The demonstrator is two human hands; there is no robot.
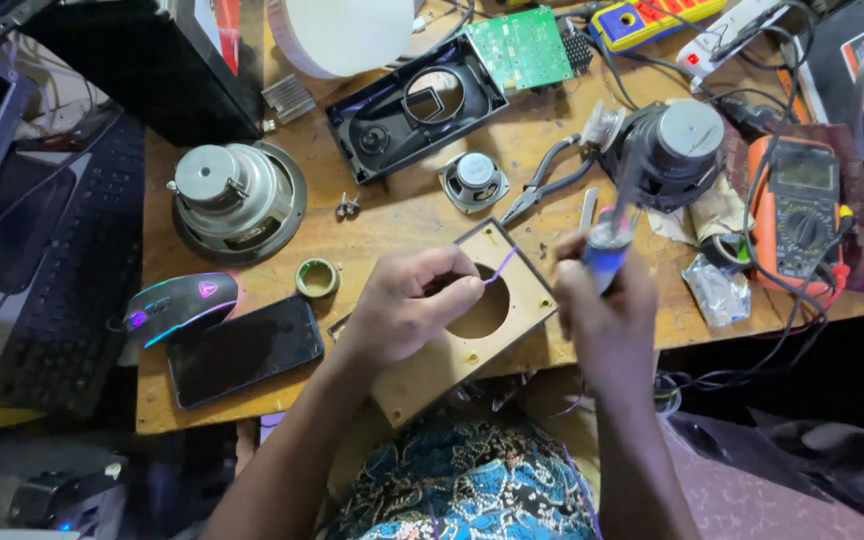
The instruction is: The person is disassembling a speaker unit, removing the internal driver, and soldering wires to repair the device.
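Head view: purple wire [501, 266] between left-hand fingers [457, 290]

1. Your clearest lane runs along the bench [252, 400] front edge, just ahead of the black phone [244, 350].
2. Toward the bench's left edge, a lit mouse [180, 303] and an upturned speaker [237, 198] block passage.
3. At the right edge, a multimeter [794, 215] and tangled leads [752, 350] crowd you.
4. Mid-bench, pliers [542, 180], a small speaker [475, 181] and a tape roll [318, 278] leave only narrow gaps.
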